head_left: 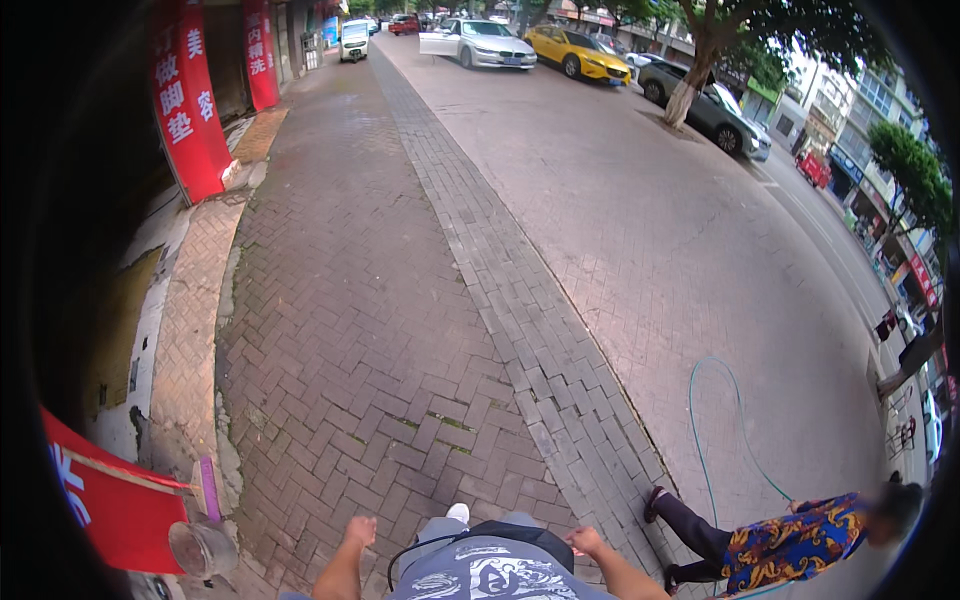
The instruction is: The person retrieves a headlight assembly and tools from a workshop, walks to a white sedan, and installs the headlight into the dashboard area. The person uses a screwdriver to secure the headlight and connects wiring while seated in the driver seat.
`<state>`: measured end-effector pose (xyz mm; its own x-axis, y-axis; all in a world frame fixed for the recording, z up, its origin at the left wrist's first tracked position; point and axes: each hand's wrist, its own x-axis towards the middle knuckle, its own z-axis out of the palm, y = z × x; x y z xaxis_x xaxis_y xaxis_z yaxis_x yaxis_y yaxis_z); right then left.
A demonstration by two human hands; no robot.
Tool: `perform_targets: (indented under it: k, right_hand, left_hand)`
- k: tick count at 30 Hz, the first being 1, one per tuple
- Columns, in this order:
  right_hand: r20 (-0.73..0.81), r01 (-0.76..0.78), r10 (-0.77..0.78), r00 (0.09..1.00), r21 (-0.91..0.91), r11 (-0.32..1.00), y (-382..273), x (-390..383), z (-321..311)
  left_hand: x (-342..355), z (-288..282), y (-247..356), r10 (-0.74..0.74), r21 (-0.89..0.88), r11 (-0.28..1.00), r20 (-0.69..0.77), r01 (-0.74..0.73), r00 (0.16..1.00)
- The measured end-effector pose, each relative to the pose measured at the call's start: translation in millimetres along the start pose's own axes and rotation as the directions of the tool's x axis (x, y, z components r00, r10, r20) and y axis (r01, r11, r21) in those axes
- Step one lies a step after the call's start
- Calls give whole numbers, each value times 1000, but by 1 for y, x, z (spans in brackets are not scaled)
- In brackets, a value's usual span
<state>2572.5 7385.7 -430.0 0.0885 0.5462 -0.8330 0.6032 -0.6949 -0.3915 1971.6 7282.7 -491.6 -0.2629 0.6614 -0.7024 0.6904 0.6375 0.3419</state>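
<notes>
At the lower edge, left of my body, my left hand (361, 531) is held in the air with its fingers curled in; nothing shows in it. On the other side of my waist is my right hand (585, 541), its fingers also curled. A small reddish patch shows at those fingers, too small to name. Between the hands are my grey printed shirt (490, 570) and a black waist bag (525, 537). One white shoe (458, 513) shows beneath me on the brick pavement (370, 330).
At right, a person (795, 540) in a patterned shirt walks near a green hose (692, 400). Red banners (190, 110) and a red-draped stand (130, 510) line the left. Ahead are a white three-wheeler (354, 40), a silver car (490, 45), a yellow car (580, 55) and a tree (690, 80).
</notes>
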Motion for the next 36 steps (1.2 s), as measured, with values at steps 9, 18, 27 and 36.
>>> perform_targets:
  k: [9,18,27,36]
  right_hand:
    - [-97,-255,368,925,562,787,-24,133,-95]
    - [-80,-44,56,995,144,989,-253,274,-309]
    - [346,472,-349,871,-786,398,-479,481,-253]
    - [839,839,-66,541,-532,108,-465,155,220]
  left_hand:
    - [329,-262,420,292,-585,609,-462,-535,837]
    - [285,-57,406,-28,-338,940,64,48,998]
    - [15,58,188,-935,-998,64,-54,16,349]
    - [-163,397,181,-466,-543,-839,755,42,462]
